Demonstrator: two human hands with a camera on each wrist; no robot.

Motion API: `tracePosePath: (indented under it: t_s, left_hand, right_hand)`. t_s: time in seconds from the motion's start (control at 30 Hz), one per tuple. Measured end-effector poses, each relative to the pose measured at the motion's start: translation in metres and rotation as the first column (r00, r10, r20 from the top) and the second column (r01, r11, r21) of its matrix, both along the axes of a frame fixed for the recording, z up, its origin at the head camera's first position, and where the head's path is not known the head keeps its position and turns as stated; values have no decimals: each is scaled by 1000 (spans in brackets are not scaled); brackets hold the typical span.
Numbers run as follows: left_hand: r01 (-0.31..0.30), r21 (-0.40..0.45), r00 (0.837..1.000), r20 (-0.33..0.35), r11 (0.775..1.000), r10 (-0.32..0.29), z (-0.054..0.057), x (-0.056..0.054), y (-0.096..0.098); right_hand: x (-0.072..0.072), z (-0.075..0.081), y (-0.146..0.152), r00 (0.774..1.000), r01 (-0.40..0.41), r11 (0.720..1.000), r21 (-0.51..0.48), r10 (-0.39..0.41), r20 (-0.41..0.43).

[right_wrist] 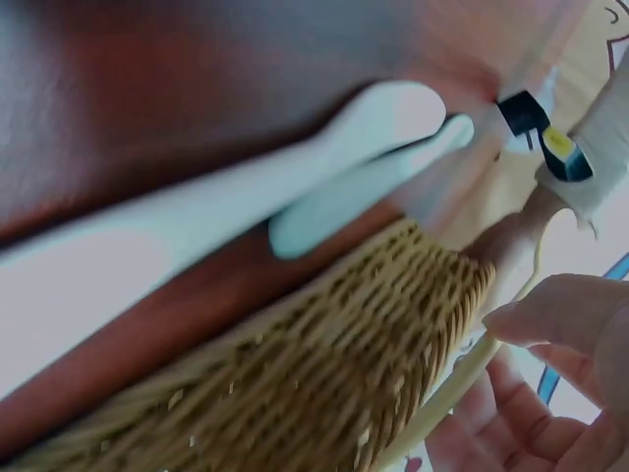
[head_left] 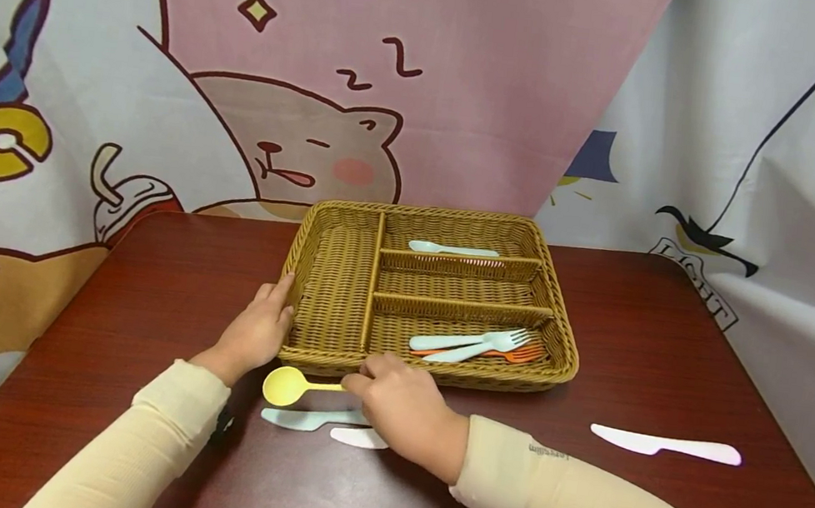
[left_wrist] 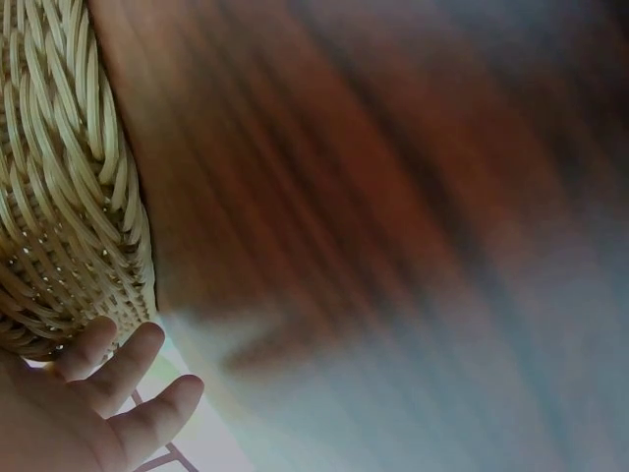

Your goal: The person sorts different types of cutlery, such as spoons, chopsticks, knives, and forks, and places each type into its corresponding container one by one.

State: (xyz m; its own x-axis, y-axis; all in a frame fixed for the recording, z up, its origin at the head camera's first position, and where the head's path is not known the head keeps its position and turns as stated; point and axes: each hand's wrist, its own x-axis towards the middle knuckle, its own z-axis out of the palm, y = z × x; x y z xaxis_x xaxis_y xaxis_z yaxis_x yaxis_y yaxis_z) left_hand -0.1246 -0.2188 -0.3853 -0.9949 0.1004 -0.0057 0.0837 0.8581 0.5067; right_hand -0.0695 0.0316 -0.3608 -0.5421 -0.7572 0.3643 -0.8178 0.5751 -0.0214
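Observation:
My right hand (head_left: 401,408) pinches the handle of a yellow spoon (head_left: 284,386) just in front of the basket's near wall. The right wrist view shows the thumb and fingers on the spoon's handle (right_wrist: 457,385). My left hand (head_left: 257,329) rests against the left side of the wicker basket (head_left: 326,357), its fingers fairly straight in the left wrist view. Below the spoon lie a pale blue knife (head_left: 305,419) and a white knife (head_left: 359,437), both partly hidden by my right hand.
The basket's front right compartment holds pale blue forks (head_left: 475,350) and an orange fork (head_left: 526,353). A pale blue spoon (head_left: 446,249) lies in the back compartment. Another white knife (head_left: 665,445) lies at right on the table (head_left: 668,351). A printed curtain (head_left: 502,89) hangs behind.

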Motion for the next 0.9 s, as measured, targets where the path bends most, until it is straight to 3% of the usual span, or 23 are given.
tracePosePath:
  t_s: [0.37,0.9]
  left_hand:
    - [-4,-4,1000,-9,1000,4,0,0,0]
    - [-12,-7,1000,12,1000,12,-1,-1,0]
  right_hand:
    - [-14,15,20,995,-46,986,-161,31,-94]
    - [-45,29,50,990,-13,973,-228,-20,-140]
